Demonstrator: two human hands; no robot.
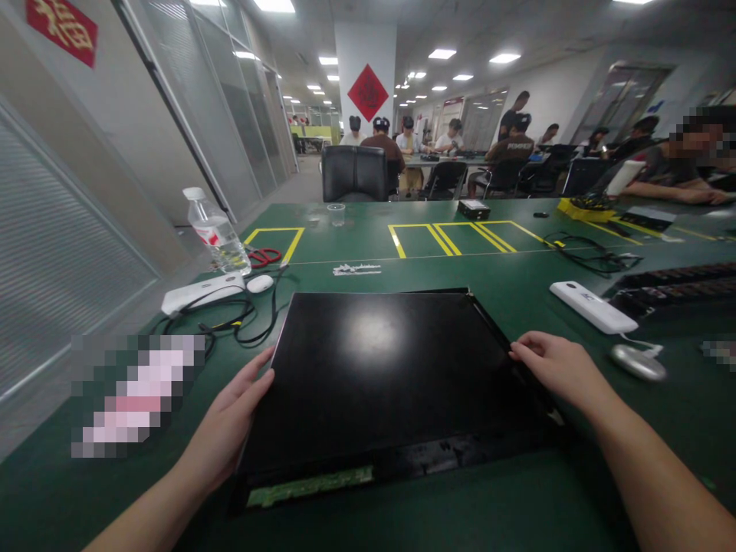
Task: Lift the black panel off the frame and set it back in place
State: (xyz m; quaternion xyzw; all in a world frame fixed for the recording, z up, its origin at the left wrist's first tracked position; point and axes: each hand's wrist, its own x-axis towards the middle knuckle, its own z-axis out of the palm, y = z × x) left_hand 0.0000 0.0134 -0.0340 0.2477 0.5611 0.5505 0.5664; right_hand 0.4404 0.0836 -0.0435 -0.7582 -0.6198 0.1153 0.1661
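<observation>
A flat black LCD screen panel [368,376] lies face up before me, with a pale glare spot on its glossy surface. Along its near edge runs a narrow green circuit board strip [310,487]. Part of a black frame [488,318] shows past the panel's right and far edges. My left hand [230,410] grips the panel's left edge, thumb on top and the other fingers partly hidden at the side. On the right, the thumb and forefinger of my right hand [546,364] pinch the edge of the black frame.
On the green table [322,253], a water bottle [215,230], red-handled scissors [265,257], a white power bank [204,291] and black cables [247,326] sit left. Another white power bank [592,307] lies right. White scraps [356,270] lie beyond the panel. People sit farther back.
</observation>
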